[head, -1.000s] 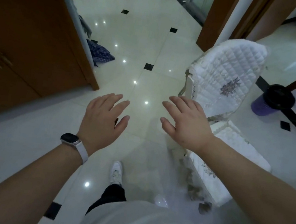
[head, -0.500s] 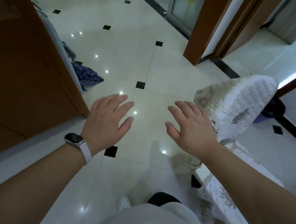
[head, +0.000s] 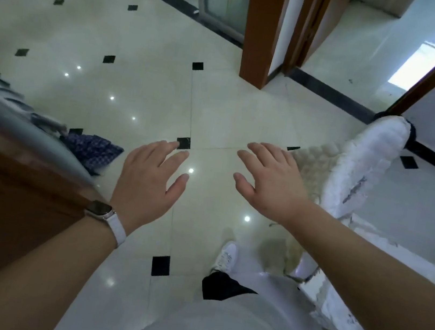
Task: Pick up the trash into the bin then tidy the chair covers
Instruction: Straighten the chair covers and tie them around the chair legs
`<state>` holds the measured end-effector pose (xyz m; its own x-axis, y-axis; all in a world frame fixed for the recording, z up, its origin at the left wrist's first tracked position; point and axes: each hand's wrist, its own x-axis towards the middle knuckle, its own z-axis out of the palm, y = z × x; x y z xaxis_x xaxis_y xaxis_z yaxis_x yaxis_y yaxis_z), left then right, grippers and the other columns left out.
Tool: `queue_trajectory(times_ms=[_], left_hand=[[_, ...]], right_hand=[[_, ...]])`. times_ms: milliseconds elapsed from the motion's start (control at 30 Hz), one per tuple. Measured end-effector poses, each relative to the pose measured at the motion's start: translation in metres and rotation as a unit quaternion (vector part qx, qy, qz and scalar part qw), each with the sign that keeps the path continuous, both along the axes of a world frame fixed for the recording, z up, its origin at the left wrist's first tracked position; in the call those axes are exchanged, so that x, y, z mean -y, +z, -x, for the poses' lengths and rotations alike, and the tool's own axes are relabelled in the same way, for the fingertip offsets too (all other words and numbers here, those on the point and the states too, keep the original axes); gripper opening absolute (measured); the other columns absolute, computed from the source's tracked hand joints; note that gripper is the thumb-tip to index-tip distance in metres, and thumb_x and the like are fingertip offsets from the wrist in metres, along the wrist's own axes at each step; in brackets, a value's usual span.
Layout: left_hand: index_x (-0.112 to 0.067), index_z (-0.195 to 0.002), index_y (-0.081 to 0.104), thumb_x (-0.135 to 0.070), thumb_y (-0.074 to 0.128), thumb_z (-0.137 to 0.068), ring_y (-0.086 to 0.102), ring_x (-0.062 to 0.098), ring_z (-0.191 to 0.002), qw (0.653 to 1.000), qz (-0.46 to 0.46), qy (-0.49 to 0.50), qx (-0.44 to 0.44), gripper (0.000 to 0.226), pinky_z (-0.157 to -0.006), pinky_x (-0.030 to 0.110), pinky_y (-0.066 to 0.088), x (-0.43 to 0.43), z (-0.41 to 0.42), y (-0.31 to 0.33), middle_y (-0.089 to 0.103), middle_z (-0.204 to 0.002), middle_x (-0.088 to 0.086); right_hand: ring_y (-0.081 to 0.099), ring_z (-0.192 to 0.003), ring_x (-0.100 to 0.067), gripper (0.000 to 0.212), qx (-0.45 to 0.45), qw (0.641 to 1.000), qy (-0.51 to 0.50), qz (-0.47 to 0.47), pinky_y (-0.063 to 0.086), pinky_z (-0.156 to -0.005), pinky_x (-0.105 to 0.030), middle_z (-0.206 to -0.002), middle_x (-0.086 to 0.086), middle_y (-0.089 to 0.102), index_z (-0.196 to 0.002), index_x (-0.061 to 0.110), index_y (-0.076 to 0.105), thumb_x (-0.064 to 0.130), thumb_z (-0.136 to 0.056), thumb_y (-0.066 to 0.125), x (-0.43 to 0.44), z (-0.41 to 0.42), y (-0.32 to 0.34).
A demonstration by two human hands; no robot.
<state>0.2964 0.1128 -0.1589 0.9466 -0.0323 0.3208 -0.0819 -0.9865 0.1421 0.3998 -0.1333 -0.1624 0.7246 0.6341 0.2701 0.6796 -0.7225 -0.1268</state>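
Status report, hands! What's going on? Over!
Left hand open, right hand open, both empty. Chair cover beside right hand, not held. Blue cloth on floor, left.

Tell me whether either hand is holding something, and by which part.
Nothing is held. The left hand and the right hand are both open, fingers spread, above the tiled floor.

The blurred chair cover (head: 363, 164) is partly behind the right forearm (head: 365, 266); a dark shape (head: 412, 132) beyond its top, perhaps the bin, is mostly hidden.
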Motion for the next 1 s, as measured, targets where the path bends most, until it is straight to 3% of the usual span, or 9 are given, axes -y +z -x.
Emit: queue_trajectory(times_ms=[167,600,767,1000], left_hand=[[-0.014,-0.125,0.065,-0.036,0.053,-0.092,0.054,0.031,-0.121,0.998,-0.001,-0.058,0.026,0.041,-0.103,0.046,0.037,0.006,-0.100,0.013,0.061,-0.130,0.009],[-0.013,-0.125,0.065,-0.036,0.054,-0.092,0.055,0.031,-0.121,0.966,0.004,-0.257,0.028,0.042,-0.099,0.046,0.041,0.048,-0.286,0.022,0.061,-0.130,0.011],[-0.014,-0.129,0.062,-0.036,0.054,-0.094,0.051,0.029,-0.124,0.939,0.028,-0.344,0.008,0.042,-0.102,0.046,0.038,0.062,-0.361,0.017,0.059,-0.133,0.011],[-0.015,-0.129,0.061,-0.038,0.050,-0.095,0.052,0.031,-0.124,0.860,0.035,-0.510,-0.005,0.043,-0.101,0.047,0.039,0.079,-0.458,0.013,0.058,-0.134,0.010]], right_hand=[[0.053,-0.121,-0.032,0.050,-0.016,0.999,-0.050,-0.001,0.031,-0.101,-0.041,-0.129,-0.009,0.061,-0.124,0.015,0.063,0.048,-0.092,0.041,0.006,-0.068,0.010],[0.054,-0.120,-0.033,0.048,-0.023,0.969,-0.245,-0.016,0.042,-0.097,-0.046,-0.128,-0.010,0.061,-0.122,0.013,0.063,0.046,-0.092,0.045,0.054,-0.144,0.016],[0.055,-0.117,-0.032,0.048,-0.019,0.936,-0.351,-0.003,0.038,-0.097,-0.043,-0.127,-0.010,0.062,-0.122,0.013,0.064,0.046,-0.092,0.045,0.059,-0.159,0.015],[0.051,-0.124,-0.029,0.050,-0.061,0.842,-0.536,0.016,0.036,-0.101,-0.041,-0.133,-0.007,0.058,-0.127,0.017,0.060,0.049,-0.093,0.042,0.030,-0.177,0.023]])
